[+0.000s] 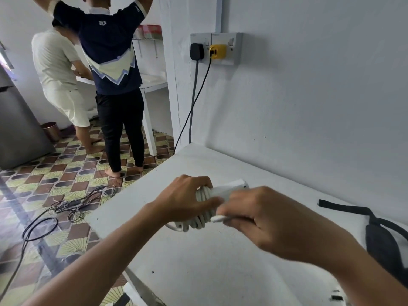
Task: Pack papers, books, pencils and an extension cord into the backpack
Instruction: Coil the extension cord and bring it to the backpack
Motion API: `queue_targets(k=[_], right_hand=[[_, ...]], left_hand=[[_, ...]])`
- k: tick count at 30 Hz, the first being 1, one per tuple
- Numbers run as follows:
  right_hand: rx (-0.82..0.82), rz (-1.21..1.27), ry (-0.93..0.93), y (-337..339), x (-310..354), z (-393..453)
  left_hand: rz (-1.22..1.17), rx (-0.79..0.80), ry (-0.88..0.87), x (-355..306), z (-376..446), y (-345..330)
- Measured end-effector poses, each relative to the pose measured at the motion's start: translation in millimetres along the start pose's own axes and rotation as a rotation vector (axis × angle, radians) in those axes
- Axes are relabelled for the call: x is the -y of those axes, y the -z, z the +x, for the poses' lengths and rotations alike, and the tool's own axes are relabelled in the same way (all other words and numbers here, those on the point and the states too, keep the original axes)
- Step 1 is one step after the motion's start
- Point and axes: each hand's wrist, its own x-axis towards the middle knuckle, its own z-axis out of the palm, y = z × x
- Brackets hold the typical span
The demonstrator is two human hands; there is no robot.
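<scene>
Above a white worktop [198, 272], the left hand [183, 200] grips a white extension cord [204, 208], its cable coiled tightly around the socket block, while the right hand [258, 219] pinches the cable's loose end beside the coils.

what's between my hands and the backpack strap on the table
Nothing: in the head view, only bare white table lies between the hands and the black strap.
</scene>
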Motion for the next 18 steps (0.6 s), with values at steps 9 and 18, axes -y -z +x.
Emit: queue_targets(k=[9,18], right_hand=[[-0.272,0.400,-0.277,34.5,-75.2,43.2],[-0.169,0.566,-0.434,-30.3,-89.8,73.6]], left_hand=[[-0.462,0.077,-0.286,-11.4,-14.4,-0.1],[-1.047,-0.180,-0.007,-15.7,-10.1,8.9]])
